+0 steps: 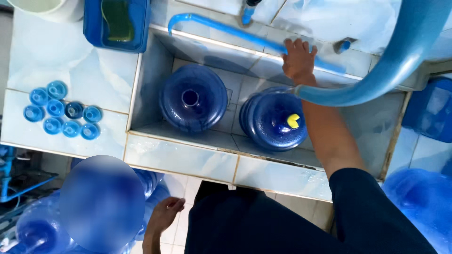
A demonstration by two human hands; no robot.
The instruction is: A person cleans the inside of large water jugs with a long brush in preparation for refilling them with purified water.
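While the right hand [298,60] reaches to twelve o'clock and closes around the blue hose [221,28] on the far rim of the tiled basin [181,159], two blue water jugs stand below it. The open-necked jug [193,104] sits at nine o'clock of the yellow-capped jug [277,121], probably ready for water. The left hand [165,214] hangs loosely open and empty at six o'clock, and loose blue caps [61,110] wait on the counter.
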